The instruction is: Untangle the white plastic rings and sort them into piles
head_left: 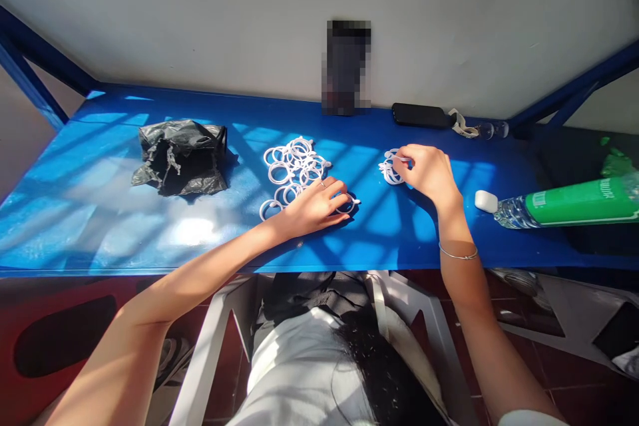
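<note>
White rings that look like plastic curtain rings, each with a small tab, lie in a loose pile (299,158) on the blue table. My left hand (322,205) reaches over the near right edge of this pile, its fingers bent around one white ring (353,203). Farther right, my right hand (424,170) pinches a white ring (396,154) between thumb and fingers. That ring is just over a smaller stack of rings (391,173), partly hidden by the fingertips.
A torn black plastic bag (184,156) lies on the left of the blue table (239,249). A pixelated dark upright object (347,66) leans against the wall. A black phone-like case (420,116), glasses (492,130), a white earbud case (485,201) and a green-labelled bottle (579,203) are right.
</note>
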`<action>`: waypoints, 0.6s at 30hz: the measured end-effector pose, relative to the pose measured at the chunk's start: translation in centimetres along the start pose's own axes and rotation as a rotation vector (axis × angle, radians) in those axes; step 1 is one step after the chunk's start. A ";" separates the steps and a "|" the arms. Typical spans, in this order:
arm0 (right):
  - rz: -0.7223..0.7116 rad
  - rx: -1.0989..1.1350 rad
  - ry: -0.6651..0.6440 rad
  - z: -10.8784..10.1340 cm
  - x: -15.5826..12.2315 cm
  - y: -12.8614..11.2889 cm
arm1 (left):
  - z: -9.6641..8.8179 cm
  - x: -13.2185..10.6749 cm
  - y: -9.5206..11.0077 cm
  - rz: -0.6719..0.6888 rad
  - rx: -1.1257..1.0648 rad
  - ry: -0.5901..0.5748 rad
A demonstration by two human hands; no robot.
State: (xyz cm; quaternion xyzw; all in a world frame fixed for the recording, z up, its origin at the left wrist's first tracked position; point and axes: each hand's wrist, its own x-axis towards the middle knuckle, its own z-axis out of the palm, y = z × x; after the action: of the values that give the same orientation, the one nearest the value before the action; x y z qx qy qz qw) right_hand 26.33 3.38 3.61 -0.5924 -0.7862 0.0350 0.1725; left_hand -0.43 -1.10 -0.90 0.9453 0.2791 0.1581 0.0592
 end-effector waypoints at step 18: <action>-0.082 0.284 -0.089 -0.8 -0.4 -0.9 | -1.3 0.3 0.2 -0.325 -1.028 0.158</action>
State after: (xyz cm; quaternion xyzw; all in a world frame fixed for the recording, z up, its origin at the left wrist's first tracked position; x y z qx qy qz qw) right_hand 25.87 2.64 4.46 -0.5273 -0.8037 0.1649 0.2209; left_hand -0.54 -1.11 0.41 0.7245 0.3119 0.3338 0.5161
